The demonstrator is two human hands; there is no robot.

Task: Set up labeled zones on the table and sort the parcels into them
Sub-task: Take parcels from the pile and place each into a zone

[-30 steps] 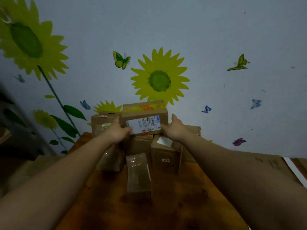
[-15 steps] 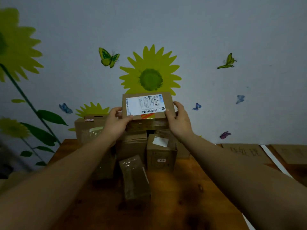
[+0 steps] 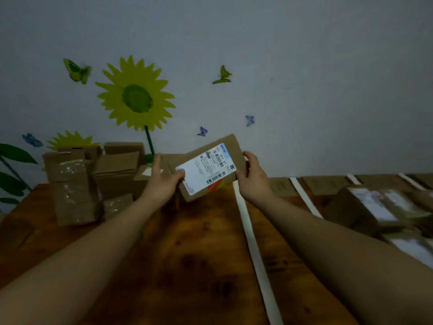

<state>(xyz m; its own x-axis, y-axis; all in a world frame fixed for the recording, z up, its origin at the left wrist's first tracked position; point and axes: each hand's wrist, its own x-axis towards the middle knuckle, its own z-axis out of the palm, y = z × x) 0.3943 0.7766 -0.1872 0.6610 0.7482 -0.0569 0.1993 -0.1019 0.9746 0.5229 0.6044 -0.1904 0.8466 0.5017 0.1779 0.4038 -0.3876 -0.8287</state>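
Labelled parcel point(image 3: 208, 168) now lifted off the far-left pile point(image 3: 93, 174), left hand point(image 3: 164, 181) and right hand point(image 3: 254, 178) clasping its ends, swinging right toward the taped zones point(image 3: 248, 231)

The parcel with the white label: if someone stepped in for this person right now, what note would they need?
Left hand and right hand: both grip the labelled parcel, held tilted in the air above the table, label facing up.
Unsorted pile: stacked at the table's left rear, against the wall.
Done: white tape strips divide the right side into zones with cardboard signs at the back; some parcels already lie at far right.
Left: read the label, place this parcel in its zone, then work through the pile.
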